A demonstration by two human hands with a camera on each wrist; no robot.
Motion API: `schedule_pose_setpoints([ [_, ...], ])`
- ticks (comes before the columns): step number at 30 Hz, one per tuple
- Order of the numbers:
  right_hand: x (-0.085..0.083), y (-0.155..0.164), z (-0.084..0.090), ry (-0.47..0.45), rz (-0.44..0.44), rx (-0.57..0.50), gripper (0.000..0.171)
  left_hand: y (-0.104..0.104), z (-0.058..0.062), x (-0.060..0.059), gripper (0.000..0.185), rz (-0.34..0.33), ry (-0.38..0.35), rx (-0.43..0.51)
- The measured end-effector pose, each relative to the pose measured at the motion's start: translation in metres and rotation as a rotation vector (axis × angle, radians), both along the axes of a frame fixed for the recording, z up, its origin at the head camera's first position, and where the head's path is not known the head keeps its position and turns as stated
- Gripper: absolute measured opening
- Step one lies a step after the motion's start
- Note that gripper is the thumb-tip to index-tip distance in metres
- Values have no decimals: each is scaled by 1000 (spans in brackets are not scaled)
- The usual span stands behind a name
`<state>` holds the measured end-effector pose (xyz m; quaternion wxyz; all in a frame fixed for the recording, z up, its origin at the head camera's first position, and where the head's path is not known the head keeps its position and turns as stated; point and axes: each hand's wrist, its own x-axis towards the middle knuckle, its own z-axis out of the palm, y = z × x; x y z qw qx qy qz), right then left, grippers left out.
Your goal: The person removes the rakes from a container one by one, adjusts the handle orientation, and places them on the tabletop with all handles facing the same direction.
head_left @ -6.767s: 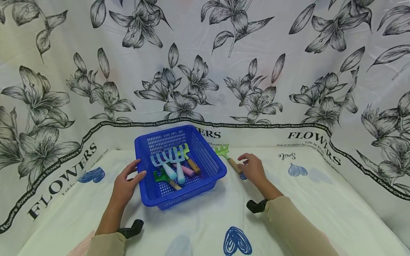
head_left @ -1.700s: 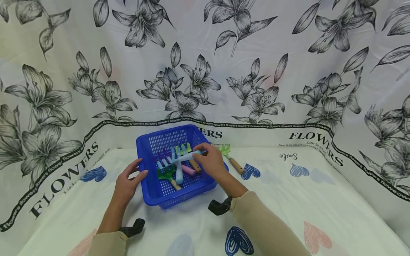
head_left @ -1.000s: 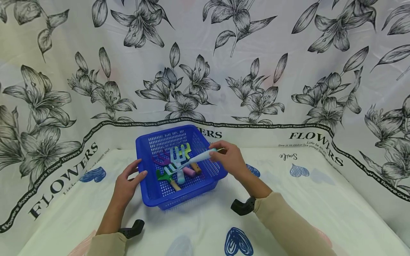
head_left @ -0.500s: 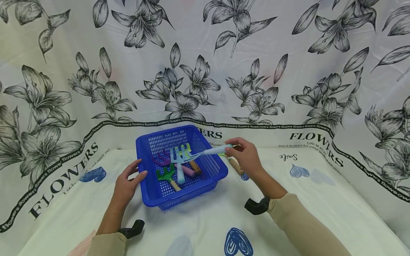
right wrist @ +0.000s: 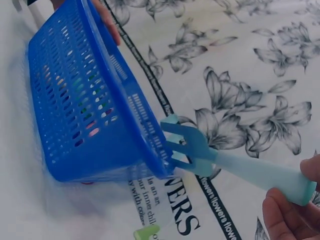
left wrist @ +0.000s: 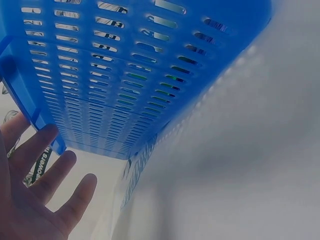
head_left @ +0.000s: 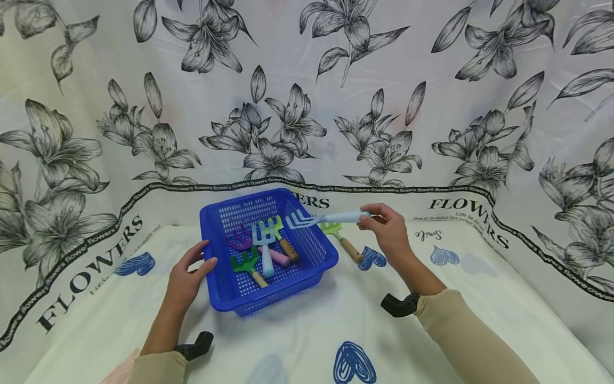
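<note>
In the head view my right hand (head_left: 387,230) pinches the handle end of a light blue toy garden rake (head_left: 352,216). The rake lies nearly level, its tines (right wrist: 187,145) over the right rim of the blue basket (head_left: 318,264). Relaxed, spread fingers of my left hand (head_left: 188,274) rest at the basket's left rim; the left wrist view shows several fingertips (left wrist: 47,134) by it. Inside lie another light blue rake (head_left: 266,250), a dark green rake (head_left: 247,264), a lime rake with a wooden handle (head_left: 288,248), a purple head (head_left: 238,240) and a pink handle (head_left: 280,258).
A lime green rake with a wooden handle (head_left: 350,248) lies on the cloth just right of the basket. The white cloth (head_left: 307,341), printed with hearts, covers the table. A flower-patterned curtain (head_left: 408,64) hangs behind and at the sides.
My right hand picked up the light blue rake from the basket and carried it up and rightward, its tines moving from mid-basket to the right rim. My left hand stays at the left rim.
</note>
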<state>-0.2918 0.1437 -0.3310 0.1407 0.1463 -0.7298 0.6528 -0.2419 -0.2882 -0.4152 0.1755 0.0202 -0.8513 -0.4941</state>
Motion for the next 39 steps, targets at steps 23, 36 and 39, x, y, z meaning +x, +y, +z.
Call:
schedule_pose_setpoints([
  [23,-6,35,-34,-32,-195,-19,29,0,-1,0,69,10,2,-7],
  [36,-15,59,-64,-97,-347,124,28,1,-1,0,70,2,6,10],
  [39,-15,62,-68,-102,-360,134,28,1,-1,0,69,6,1,10],
])
